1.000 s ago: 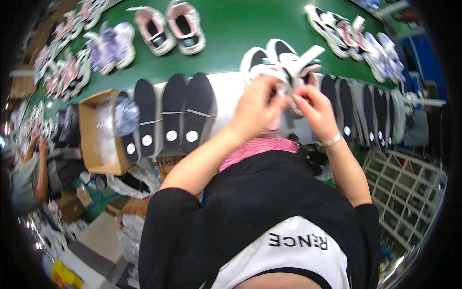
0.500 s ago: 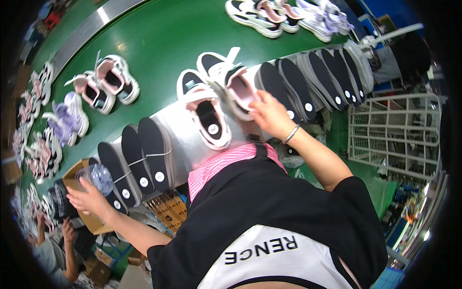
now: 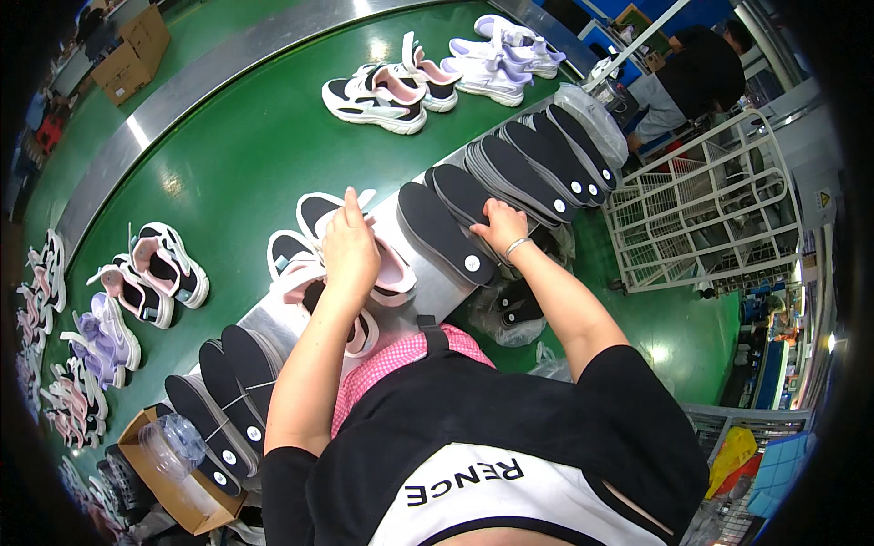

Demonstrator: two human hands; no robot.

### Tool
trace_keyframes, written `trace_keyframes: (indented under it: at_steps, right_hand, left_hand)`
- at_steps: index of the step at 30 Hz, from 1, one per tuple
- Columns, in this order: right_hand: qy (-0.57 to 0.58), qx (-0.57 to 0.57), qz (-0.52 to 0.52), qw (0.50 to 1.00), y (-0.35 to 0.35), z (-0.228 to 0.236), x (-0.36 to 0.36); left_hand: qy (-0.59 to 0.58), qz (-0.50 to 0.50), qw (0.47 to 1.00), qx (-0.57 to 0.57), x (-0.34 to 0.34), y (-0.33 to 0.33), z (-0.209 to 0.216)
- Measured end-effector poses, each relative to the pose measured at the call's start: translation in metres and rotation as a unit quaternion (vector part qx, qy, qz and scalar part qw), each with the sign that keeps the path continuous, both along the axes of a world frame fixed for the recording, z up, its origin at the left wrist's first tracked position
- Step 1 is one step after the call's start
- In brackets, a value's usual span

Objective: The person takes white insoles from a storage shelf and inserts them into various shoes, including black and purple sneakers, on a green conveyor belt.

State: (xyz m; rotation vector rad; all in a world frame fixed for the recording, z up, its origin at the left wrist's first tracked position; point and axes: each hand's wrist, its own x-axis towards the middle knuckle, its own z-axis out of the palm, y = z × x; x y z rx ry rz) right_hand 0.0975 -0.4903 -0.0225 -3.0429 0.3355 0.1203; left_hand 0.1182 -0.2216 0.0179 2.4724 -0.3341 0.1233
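A pair of white, black and pink sneakers sits on the metal ledge in front of me: the left sneaker (image 3: pixel 291 259) and the right sneaker (image 3: pixel 398 276). My left hand (image 3: pixel 353 247) is over them, fingers stretched out, covering parts of both; nothing shows in it. Further right, my right hand (image 3: pixel 503 227) has its fingers bent at the edge of a black insole (image 3: pixel 455 193) in a row of stacks. Beside it lies a nearer stack of black insoles (image 3: pixel 435 232) with a round white sticker at the heel.
More insole stacks (image 3: pixel 522 164) continue rightward, and tied insoles (image 3: pixel 232 387) lie at left near a cardboard box (image 3: pixel 150 473) holding clear plastic pieces. Several sneakers (image 3: pixel 373 100) stand on the green belt (image 3: pixel 228 173). A white wire rack (image 3: pixel 701 209) is at right; a person (image 3: pixel 701 73) sits beyond.
My left hand has come from beside the cardboard box to over the sneakers. My right hand has left the right sneaker and reached the insole stacks. The view has shifted rightward.
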Motion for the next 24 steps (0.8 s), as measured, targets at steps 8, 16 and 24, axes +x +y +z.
trace_keyframes:
  at_steps: [8, 16, 24]
  right_hand:
    - [0.123, 0.604, -0.114, 0.779, 0.037, 0.107, -0.012]
    - [0.326, 0.329, 0.123, 0.878, 0.096, 0.106, -0.021]
    - [0.061, -0.04, 0.347, 0.935, 0.122, 0.075, -0.018]
  left_hand:
    - [0.083, 0.065, 0.98, -0.167, -0.009, 0.002, -0.002]
    - [0.126, 0.082, 0.958, -0.246, -0.005, 0.0, -0.02]
    - [0.103, 0.131, 0.964, -0.208, 0.001, -0.009, -0.022]
